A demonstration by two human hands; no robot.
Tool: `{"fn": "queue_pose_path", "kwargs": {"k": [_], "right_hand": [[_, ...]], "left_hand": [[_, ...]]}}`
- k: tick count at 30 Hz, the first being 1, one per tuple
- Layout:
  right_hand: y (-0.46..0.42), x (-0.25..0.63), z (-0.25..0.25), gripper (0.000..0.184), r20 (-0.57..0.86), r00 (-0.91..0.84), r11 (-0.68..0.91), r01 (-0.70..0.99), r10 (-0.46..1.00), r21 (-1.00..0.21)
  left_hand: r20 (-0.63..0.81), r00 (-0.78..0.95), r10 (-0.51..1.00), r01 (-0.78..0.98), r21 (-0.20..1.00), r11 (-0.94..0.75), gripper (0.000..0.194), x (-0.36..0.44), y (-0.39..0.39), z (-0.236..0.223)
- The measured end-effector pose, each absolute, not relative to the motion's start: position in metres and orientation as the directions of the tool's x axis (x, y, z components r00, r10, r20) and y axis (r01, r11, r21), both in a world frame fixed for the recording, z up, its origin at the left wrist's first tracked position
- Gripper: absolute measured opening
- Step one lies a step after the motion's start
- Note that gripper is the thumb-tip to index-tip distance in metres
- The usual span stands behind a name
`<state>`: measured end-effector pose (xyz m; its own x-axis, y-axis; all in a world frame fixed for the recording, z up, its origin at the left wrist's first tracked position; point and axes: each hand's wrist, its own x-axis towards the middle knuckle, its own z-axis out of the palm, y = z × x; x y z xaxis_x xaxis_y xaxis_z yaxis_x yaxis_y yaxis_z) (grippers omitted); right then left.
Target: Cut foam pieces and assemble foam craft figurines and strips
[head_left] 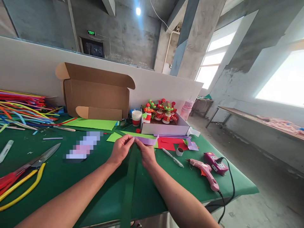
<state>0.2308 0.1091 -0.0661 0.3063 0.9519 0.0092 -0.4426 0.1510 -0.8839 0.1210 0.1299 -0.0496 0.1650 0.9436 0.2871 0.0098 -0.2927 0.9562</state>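
Both my hands meet over the middle of the green table (71,177). My left hand (120,148) and my right hand (147,153) each pinch the far end of a long dark green paper strip (130,183) that runs back toward me and over the table's near edge. A purple paper strip (148,140) lies just beyond my right fingers, touching or very near them. Loose light green (114,137) and red (167,144) paper sheets lie behind the hands.
A pink hot glue gun (204,172) with a black cord lies at right beside a pink device (215,162). Scissors (35,163), yellow cord and pipe cleaners (21,110) sit left. An open cardboard box (95,95), paper cups (136,117), a white box of crafted figures (163,125), a pen (173,157) and a tape roll (180,151) lie behind.
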Motion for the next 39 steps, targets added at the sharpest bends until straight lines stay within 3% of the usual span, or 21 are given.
{"fn": "queue_pose_path", "kwargs": {"k": [11,18,25,28,39], "right_hand": [[0.108,0.236,-0.064,0.032,0.096,0.331,0.212,-0.334,0.939,-0.918],[0.108,0.235,-0.062,0.031,0.072,0.289,0.183,-0.377,0.955,-0.908],[0.11,0.237,-0.066,0.033,0.049,0.279,0.163,-0.401,0.959,-0.902],[0.112,0.241,-0.064,0.037,0.07,0.271,0.17,-0.365,0.96,-0.915],[0.122,0.29,-0.042,0.036,0.004,0.477,0.27,-0.49,0.879,-0.829]], "left_hand": [[0.274,0.161,0.948,-0.067,0.961,-0.267,0.034,0.119,0.134,-0.05],[0.312,0.172,0.934,-0.066,0.95,-0.305,0.034,0.115,0.135,-0.046],[0.213,0.292,0.932,-0.09,0.977,-0.195,0.04,0.118,0.131,-0.044],[0.23,0.247,0.941,-0.087,0.973,-0.214,0.036,0.115,0.134,-0.046],[0.23,0.145,0.962,-0.135,0.968,-0.211,0.033,0.106,0.147,-0.051]]}}
